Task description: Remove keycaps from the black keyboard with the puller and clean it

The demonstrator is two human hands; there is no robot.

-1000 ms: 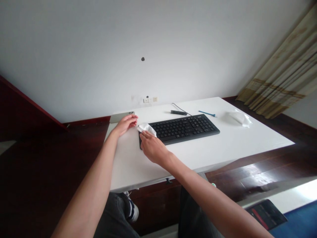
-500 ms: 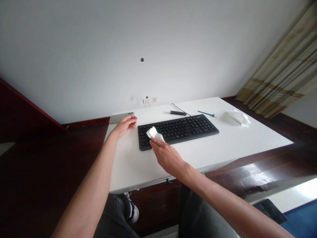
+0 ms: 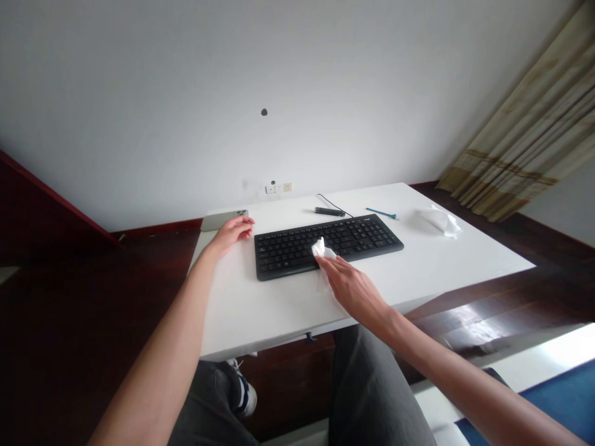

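My right hand [image 3: 354,286] presses a crumpled white tissue [image 3: 321,249] onto the lower middle of a black keyboard [image 3: 297,244]. Its fingers are closed on the tissue, whose loose edge hangs toward the front of the keyboard. Left of the keyboard, my left hand [image 3: 232,233] rests on the white table [image 3: 260,310] with loosely bent fingers and nothing in them. Just behind that hand lies a phone [image 3: 216,220], camera side up and partly covered by the hand.
Behind the keyboard lie a dark bundled cable [image 3: 330,212] and a thin blue stick-like tool [image 3: 381,213]. A white soft pack of tissues [image 3: 441,222] sits at the right. The wall [image 3: 260,74] with sockets stands behind the table, and a curtain [image 3: 506,148] hangs at far right.
My right hand has moved to the right along the keyboard with the tissue, from its left part to near its middle. My left hand stays in place; the view has shifted slightly.
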